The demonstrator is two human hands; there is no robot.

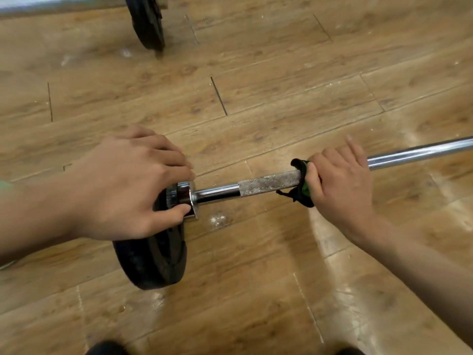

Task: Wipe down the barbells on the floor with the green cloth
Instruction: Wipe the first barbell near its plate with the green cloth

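A chrome barbell [268,184] lies across the wooden floor, with a rough knurled stretch in the middle of the view and a smooth shaft running off to the right. Its black weight plate [153,262] stands on the floor at the left end. My left hand [122,185] grips the chrome collar [188,198] beside that plate, fingers over the top and thumb below. My right hand [340,185] holds the green cloth [303,184] wrapped round the bar at the right end of the knurling; only a dark-edged green fold shows.
A second barbell [51,6] lies along the top edge, with its black plate [148,24] standing on the floor. Wooden floorboards [256,73] stretch between the two bars. Dark shapes, too cut off to identify, show at the bottom edge [107,349].
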